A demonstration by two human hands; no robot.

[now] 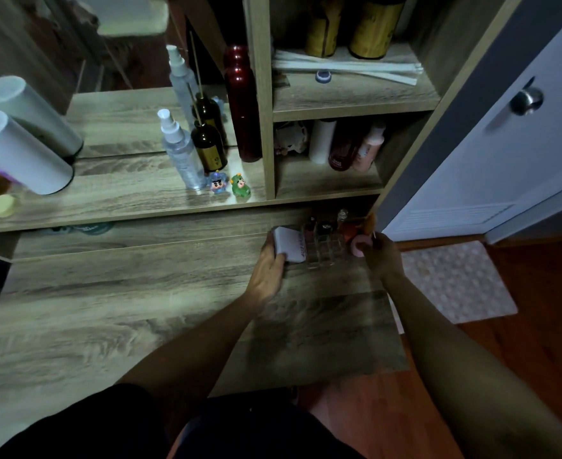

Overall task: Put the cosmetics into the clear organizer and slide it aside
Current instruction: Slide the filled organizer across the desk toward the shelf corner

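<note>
The clear organizer point(322, 251) stands at the far right of the wooden desk point(107, 309), under the shelf unit. Lipsticks, a small glass bottle point(342, 215) and a brush with orange bristles point(369, 223) stand in its compartments. A white flat case point(289, 243) leans at its left end. My left hand point(268, 270) grips that left end at the white case. My right hand point(380, 255) holds the right end, next to a pink round sponge point(359, 245). Whether the fingers touch the sponge or the organizer wall is unclear in the dim light.
A raised ledge holds a spray bottle point(182, 154), a brown diffuser bottle point(208, 145), a dark red bottle point(241, 104), two small figurines point(230, 187) and two white cylinders point(21, 150). Shelf cubbies point(339, 144) hold bottles. A door point(505, 127) and floor mat point(455, 279) lie right.
</note>
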